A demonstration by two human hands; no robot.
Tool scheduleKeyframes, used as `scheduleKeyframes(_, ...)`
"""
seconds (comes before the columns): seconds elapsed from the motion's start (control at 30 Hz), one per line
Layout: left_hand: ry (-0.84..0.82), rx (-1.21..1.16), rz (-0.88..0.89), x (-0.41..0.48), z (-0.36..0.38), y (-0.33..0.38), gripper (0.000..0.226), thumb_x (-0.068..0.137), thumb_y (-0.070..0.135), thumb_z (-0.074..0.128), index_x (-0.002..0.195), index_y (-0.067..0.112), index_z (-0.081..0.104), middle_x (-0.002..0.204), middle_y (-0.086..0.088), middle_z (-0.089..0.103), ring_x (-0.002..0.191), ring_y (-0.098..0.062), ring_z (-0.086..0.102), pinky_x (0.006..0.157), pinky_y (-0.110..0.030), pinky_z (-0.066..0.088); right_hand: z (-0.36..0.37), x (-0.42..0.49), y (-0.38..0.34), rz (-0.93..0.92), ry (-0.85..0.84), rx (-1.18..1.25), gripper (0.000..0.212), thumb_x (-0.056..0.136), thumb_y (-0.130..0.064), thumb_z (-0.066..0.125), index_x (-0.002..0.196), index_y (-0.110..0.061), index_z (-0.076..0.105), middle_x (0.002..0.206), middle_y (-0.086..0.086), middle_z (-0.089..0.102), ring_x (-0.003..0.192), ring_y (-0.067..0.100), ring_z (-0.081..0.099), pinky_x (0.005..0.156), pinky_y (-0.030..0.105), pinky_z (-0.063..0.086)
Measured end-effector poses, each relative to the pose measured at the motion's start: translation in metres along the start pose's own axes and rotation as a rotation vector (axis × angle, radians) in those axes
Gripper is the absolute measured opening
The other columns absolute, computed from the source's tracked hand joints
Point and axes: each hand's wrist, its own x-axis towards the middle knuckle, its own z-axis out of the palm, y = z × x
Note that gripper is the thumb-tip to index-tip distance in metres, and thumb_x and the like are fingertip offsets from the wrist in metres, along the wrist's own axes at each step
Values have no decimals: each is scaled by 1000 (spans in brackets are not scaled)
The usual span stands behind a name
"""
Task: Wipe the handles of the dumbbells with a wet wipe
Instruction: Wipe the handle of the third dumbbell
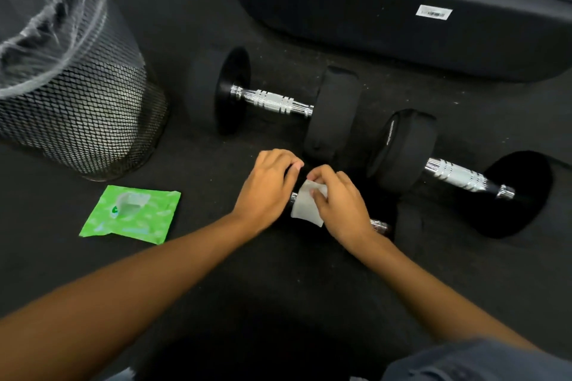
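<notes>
Three black dumbbells with knurled chrome handles lie on the dark floor. One dumbbell (272, 100) lies at the back centre, a second dumbbell (458, 175) to the right. The nearest dumbbell (380, 226) is mostly hidden under my hands; only bits of its handle show. A white wet wipe (305, 209) is wrapped over that handle. My right hand (340, 204) pinches the wipe around the handle. My left hand (266, 189) curls over the black left end of the same dumbbell, which is hard to make out against the floor.
A green pack of wet wipes (130, 213) lies on the floor at the left, its flap open. Behind it stands a black mesh bin (80, 108) with a clear liner. A large black machine base (402, 18) spans the back.
</notes>
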Motion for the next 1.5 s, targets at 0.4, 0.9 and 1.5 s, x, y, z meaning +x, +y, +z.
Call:
scheduleKeyframes(0.4,207,-70,-17,-9,18,-4,34,93,24,38,101,9,67,104,-2,64,106,-10,48,90,-6,30,12,-16,17,-353,54,-291,32,83,-19,67,113,-9,63,108,6,66,104,23,57,95,36,42)
scheduleKeyframes(0.9,246,-54,-12,-8,21,-4,31,92,20,41,100,8,69,102,-3,66,105,-15,53,92,-8,32,6,-7,-2,-315,-65,-286,26,81,-13,68,103,-4,58,100,13,61,91,28,58,76,35,45)
scheduleKeyframes(1.5,250,-50,-2,-7,23,-8,31,93,21,41,101,8,69,104,-1,67,107,-12,51,92,-6,30,-7,-20,8,-307,-104,-349,39,87,-16,61,123,-2,56,111,16,64,102,32,60,94,38,43)
